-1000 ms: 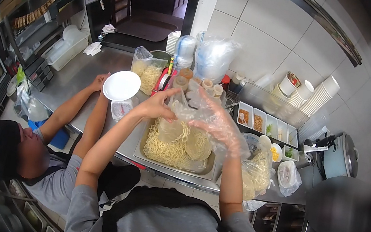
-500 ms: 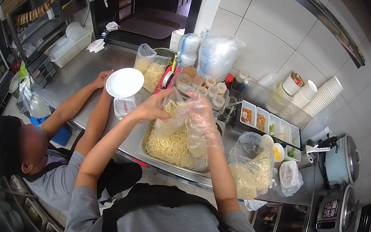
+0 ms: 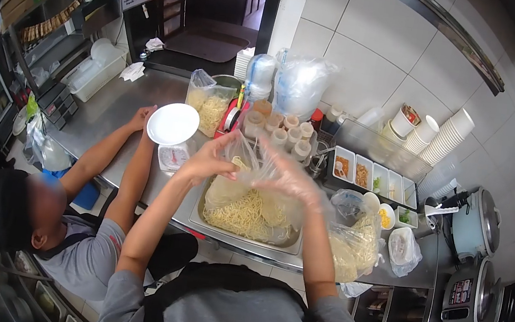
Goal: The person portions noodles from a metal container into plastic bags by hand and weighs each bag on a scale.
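My bare left hand [image 3: 208, 162] grips the left side of the mouth of a clear plastic bag [image 3: 225, 193] with some noodles in it. On the other side, my right hand [image 3: 285, 177], in a clear plastic glove and a little blurred, has its fingers at the bag's edge, thumb apart from the fingers. Both hands are above a steel tray [image 3: 289, 241], where loose yellow noodles [image 3: 243, 215] lie in a heap. The bag's lower part hangs over the noodles.
At left a co-worker's hand [image 3: 140, 118] rests near a white plate [image 3: 172, 124] on a small scale [image 3: 172, 157]. Bagged noodles [image 3: 212, 115] stand behind, another noodle bag [image 3: 357, 244] at right. Sauce bottles [image 3: 278, 139], a topping box [image 3: 370, 177] and stacked cups [image 3: 451, 139] line the wall.
My right hand has moved slightly right and down, and my left hand a little left and down. The bag now hangs lower and further left over the tray.
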Demonstrator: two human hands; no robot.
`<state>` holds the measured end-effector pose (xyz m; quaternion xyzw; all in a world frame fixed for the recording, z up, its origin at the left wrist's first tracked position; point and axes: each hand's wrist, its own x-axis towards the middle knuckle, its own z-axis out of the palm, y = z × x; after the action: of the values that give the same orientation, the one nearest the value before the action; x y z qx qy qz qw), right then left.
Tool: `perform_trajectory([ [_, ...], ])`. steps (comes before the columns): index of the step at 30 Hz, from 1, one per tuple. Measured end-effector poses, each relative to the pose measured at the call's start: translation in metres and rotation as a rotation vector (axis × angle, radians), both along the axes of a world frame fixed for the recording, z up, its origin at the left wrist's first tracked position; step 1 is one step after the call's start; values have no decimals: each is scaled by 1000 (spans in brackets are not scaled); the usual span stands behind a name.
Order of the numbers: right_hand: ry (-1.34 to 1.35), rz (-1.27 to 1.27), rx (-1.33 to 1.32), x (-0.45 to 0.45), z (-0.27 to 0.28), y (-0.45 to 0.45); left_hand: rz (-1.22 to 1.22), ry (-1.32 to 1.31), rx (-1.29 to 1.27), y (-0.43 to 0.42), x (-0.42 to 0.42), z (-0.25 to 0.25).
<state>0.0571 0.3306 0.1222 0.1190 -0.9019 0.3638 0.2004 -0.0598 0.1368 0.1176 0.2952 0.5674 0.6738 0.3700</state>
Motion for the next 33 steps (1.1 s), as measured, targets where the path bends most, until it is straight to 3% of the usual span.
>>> perform_trajectory([
  [1,38,-45,139,-3,-27,3,22,-4,48,0,6,6],
  [5,-368,-315,31,-20,-53,-14,17,25,82,1,5,7],
  [9,-150,-159,-332,-15,-31,1,32,103,-45,-5,-10,-21],
  [12,-205,17,-578,-15,-2,7,19,114,-49,-7,-6,-27],
  [13,-203,3,-533,-14,3,10,17,110,-43,-7,-4,-25],
  [16,-269,60,-815,-7,41,-2,5,125,-42,-8,-6,-28],
  [17,-193,168,-893,-9,50,-7,-1,134,-47,-9,-7,-30],
  [22,-61,158,-1016,-18,76,-25,36,97,-40,-9,2,-27],
  [24,-55,185,-1041,-24,68,-25,30,80,-30,-8,3,-27],
  [27,-94,200,-802,-28,47,-23,-3,73,8,-15,5,-13],
  [30,-34,189,-278,-30,39,-15,34,91,36,-19,2,5],
  [33,-109,56,-501,-13,50,-22,25,58,38,-20,7,1],
])
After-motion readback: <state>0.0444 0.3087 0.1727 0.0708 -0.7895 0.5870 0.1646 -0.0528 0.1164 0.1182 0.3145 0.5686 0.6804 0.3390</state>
